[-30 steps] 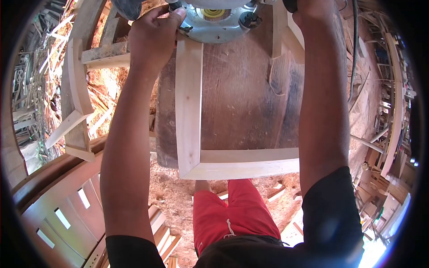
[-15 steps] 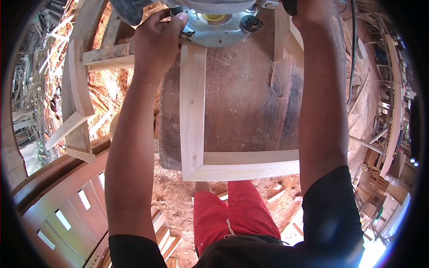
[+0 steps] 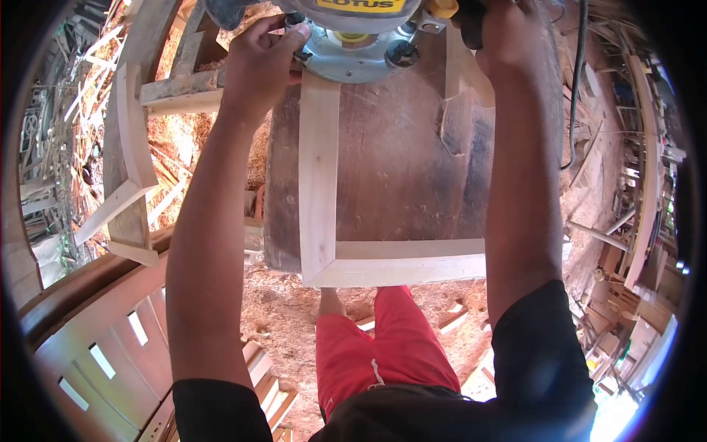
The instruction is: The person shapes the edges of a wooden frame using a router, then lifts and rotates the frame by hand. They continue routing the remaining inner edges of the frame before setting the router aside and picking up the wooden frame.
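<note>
At the top of the view is a wood router (image 3: 353, 70) with a round metal base and a yellow LOTUS label, partly cut off by the frame edge. Its base rests over the far end of a pale wooden frame (image 3: 318, 169). My left hand (image 3: 261, 62) is closed at the left of the base, thumb and fingers pinching its rim near a knob. My right hand (image 3: 508, 37) wraps round the router's dark handle on the right. The frame's mitred corner lies near me, and its right part is hidden behind my right forearm.
Under the frame is a worn brown tabletop (image 3: 412, 177). A black cord (image 3: 576, 96) hangs at the right. Wooden offcuts (image 3: 114, 210) and a timber rack stand at left, above a brown slotted panel (image 3: 110, 331). Sawdust covers the ground, with lumber stacked at right.
The router shows slightly lower in view, so its yellow label is now visible. My right hand shows more fully on the handle. Both hands keep their hold.
</note>
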A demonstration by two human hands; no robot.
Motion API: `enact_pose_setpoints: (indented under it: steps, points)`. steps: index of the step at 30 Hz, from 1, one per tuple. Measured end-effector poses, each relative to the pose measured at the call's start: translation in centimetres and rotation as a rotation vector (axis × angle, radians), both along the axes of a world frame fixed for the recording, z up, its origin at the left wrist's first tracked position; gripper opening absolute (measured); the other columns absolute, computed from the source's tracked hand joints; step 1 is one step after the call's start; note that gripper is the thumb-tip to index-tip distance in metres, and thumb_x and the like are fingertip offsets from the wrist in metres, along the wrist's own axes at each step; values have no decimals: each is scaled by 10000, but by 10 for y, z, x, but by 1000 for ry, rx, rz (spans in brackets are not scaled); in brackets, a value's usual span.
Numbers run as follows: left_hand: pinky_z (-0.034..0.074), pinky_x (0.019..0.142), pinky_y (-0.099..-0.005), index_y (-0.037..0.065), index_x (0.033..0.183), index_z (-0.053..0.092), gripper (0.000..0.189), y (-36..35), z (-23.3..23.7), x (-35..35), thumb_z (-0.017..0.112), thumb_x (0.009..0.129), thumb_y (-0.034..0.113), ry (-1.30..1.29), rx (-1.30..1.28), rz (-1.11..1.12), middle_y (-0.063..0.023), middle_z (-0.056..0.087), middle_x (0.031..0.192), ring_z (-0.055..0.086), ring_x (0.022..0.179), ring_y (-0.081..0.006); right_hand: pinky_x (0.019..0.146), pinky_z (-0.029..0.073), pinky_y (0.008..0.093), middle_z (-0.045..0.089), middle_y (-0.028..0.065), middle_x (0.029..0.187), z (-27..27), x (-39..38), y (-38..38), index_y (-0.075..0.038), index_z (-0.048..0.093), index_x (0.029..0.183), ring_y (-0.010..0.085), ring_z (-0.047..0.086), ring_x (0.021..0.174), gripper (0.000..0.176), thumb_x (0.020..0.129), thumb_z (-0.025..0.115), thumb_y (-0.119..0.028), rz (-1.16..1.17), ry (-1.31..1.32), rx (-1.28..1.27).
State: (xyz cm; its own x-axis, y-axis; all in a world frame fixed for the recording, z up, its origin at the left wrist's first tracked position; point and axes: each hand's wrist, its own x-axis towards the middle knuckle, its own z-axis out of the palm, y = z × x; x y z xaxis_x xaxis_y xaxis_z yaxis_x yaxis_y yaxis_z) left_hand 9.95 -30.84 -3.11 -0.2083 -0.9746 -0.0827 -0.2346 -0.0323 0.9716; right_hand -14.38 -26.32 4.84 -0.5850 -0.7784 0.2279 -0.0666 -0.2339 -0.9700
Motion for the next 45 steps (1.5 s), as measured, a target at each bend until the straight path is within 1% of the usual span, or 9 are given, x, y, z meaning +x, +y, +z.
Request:
enact_pose_setpoints:
  steps: [2, 13, 16, 19, 25, 29, 36, 42, 45]
  points:
    - [643, 684, -284, -32, 1310, 623, 499, -1, 1, 0, 745, 939, 278, 9, 15, -12, -93, 743, 973, 720, 851, -119, 384, 311, 305, 580, 49, 652, -5, -14, 7, -76, 606, 795, 139, 493, 468, 56, 835, 570, -58, 120, 60, 37]
    - [632, 745, -289, -23, 1338, 618, 546, 6, 1, 13, 756, 928, 310, -54, 21, -58, -91, 744, 972, 727, 871, -135, 401, 333, 313, 573, 48, 652, -7, -2, 31, -80, 571, 763, 145, 503, 484, 69, 821, 584, -45, 49, 63, 53]
    - [614, 707, -271, -26, 1326, 628, 538, 13, 0, 15, 768, 921, 299, -21, 39, -33, -79, 736, 935, 708, 817, -114, 415, 343, 312, 567, 41, 652, -8, 0, 39, -87, 566, 765, 140, 508, 498, 65, 817, 583, -51, 33, 63, 59]
    - [618, 834, -307, -3, 1344, 613, 458, 23, 3, 19, 700, 967, 241, -65, 89, -66, -55, 725, 1058, 713, 942, -132, 423, 344, 308, 562, 33, 650, -13, -2, 47, -94, 566, 774, 131, 502, 501, 57, 814, 584, -58, 60, 73, 37]
    - [604, 875, -320, 21, 1315, 631, 397, 50, 0, 28, 675, 972, 216, -44, 85, -61, -48, 713, 1125, 693, 1040, -137, 430, 334, 291, 554, 18, 651, -2, 18, 76, -104, 561, 775, 112, 472, 482, 60, 823, 588, -79, 146, 35, 78]
    - [605, 872, -322, 21, 1312, 626, 382, 63, 2, 30, 651, 981, 209, -55, 113, -77, -54, 708, 1130, 700, 1021, -147, 419, 323, 276, 558, 17, 651, -5, 23, 101, -110, 561, 780, 111, 458, 458, 65, 837, 582, -88, 11, 83, 147]
    - [604, 887, -337, 0, 1311, 615, 394, 84, -8, 54, 647, 989, 226, 34, 103, -132, -73, 702, 1081, 705, 965, -159, 407, 344, 302, 566, 24, 658, -7, 44, 131, -115, 541, 762, 127, 489, 466, 94, 845, 575, -84, 26, -1, 71]
    - [614, 870, -330, -11, 1328, 603, 419, 104, -18, 70, 663, 991, 232, 5, 106, -134, -80, 701, 1070, 695, 930, -158, 416, 366, 299, 559, 20, 675, -4, 61, 163, -124, 538, 758, 132, 513, 493, 111, 848, 565, -65, -73, 78, 180]
    - [617, 873, -331, -17, 1340, 591, 436, 122, -16, 75, 668, 994, 238, -3, 88, -129, -83, 702, 1067, 694, 921, -161, 437, 387, 298, 542, 1, 685, -16, 60, 173, -126, 542, 760, 131, 525, 520, 110, 842, 571, -59, 28, -9, 53]
